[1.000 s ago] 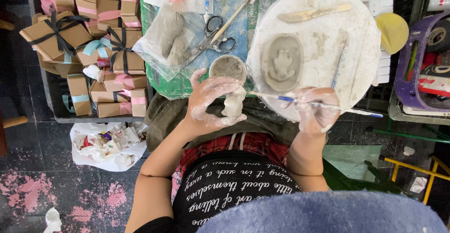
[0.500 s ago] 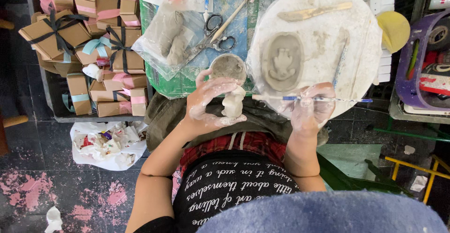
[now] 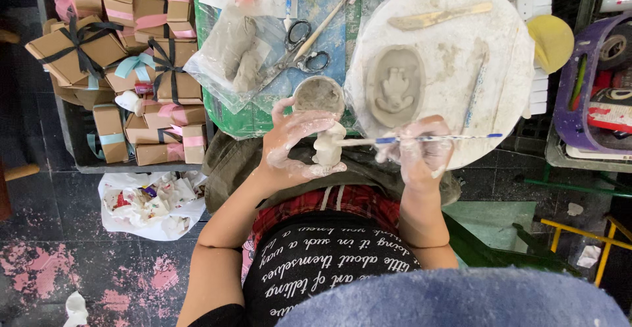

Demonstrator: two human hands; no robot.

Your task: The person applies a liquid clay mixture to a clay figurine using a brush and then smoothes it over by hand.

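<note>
1. the left hand [image 3: 295, 144], smeared with pale clay, is closed around a small clay figure [image 3: 327, 148]; the fingers curl over its top and the thumb runs beneath it, so the figure stands upright in the grip, just in front of the person's lap.
2. the right hand [image 3: 418, 150], also coated in clay, is pinched shut on a thin tool [image 3: 428, 138] with a blue and white handle. the tool lies nearly level, its pale tip reaching left to touch the figure's side.
3. both forearms rise from the lower edge of the head view, elbows apart, wrists bent inward so the hands meet over an olive apron across the knees.
4. just beyond the left hand's fingertips sits a small round cup [image 3: 318, 94] of grey slip, at the counter [image 3: 329, 24] edge.
5. to the right of the cup a round white board [image 3: 500, 70] carries an oval clay mould [image 3: 395, 87] with a figure pressed into it, a flat wooden stick [image 3: 440, 16] and another slim tool.
6. farther back left, scissors [image 3: 301, 47] and a clear plastic bag [image 3: 230, 57] with grey clay lumps lie on the counter.
7. at far left, brown gift boxes [image 3: 125, 50] tied with pink, blue and black ribbons are piled in a tray; a crumpled white bag [image 3: 148, 199] lies on the floor below.
</note>
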